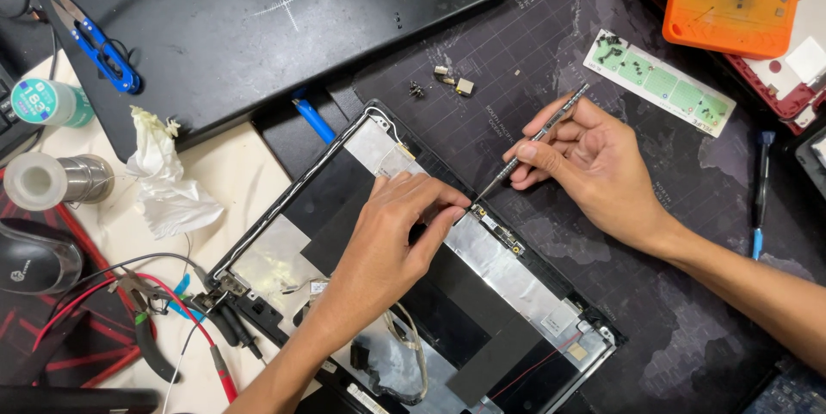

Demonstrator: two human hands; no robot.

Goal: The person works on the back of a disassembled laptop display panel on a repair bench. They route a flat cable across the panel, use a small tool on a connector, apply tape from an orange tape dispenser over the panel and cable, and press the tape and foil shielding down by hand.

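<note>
An opened laptop lid back cover [482,336] lies diagonally on the mat, with silver foil, black tape and thin cables inside. My left hand [391,237] presses down on its upper edge, fingertips pinched by a small narrow circuit strip [499,231]. My right hand [581,164] holds a slim metal screwdriver [538,137] like a pen. Its tip touches the cover's edge right beside my left fingertips.
A few small loose parts [452,80] and a green-and-white screw card [658,83] lie above. An orange box [731,1] sits top right, a blue-tipped tool [761,182] at right. Blue snips [95,40], crumpled tissue [163,177], solder spool [56,180], mouse [34,255] and pliers [146,311] crowd the left.
</note>
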